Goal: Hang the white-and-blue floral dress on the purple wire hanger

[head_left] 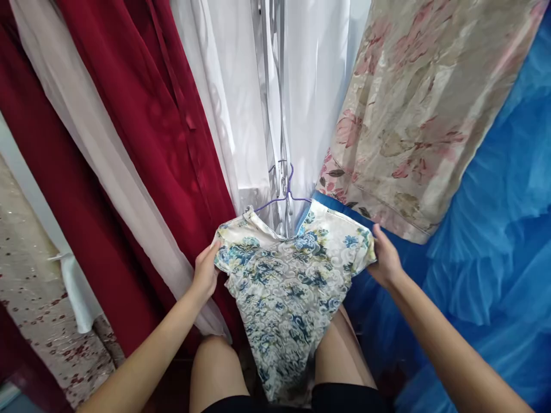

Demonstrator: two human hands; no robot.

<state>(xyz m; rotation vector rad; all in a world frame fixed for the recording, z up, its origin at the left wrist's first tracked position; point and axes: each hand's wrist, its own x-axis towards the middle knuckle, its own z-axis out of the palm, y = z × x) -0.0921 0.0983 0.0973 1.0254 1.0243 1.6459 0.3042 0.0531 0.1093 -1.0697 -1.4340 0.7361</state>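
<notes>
A white dress with a blue floral pattern point(288, 287) hangs in front of me on a purple wire hanger point(289, 195). At its left short sleeve my left hand point(207, 271) is closed on the edge of the cloth. My right hand point(385, 257) pinches the opposite sleeve, thumb uppermost. Between the two hands the shoulders are spread wide, and the neckline sags below the hanger. The dress narrows downward and its lower part lies between my knees.
Dark red cloth point(129, 115) and a pale pink panel point(92, 126) hang on the left. White garments point(316, 86) hang behind the hanger. To the right are a beige floral garment point(413, 126) and blue ruffled tulle point(495, 229). Sequined fabric point(47, 321) hangs at far left.
</notes>
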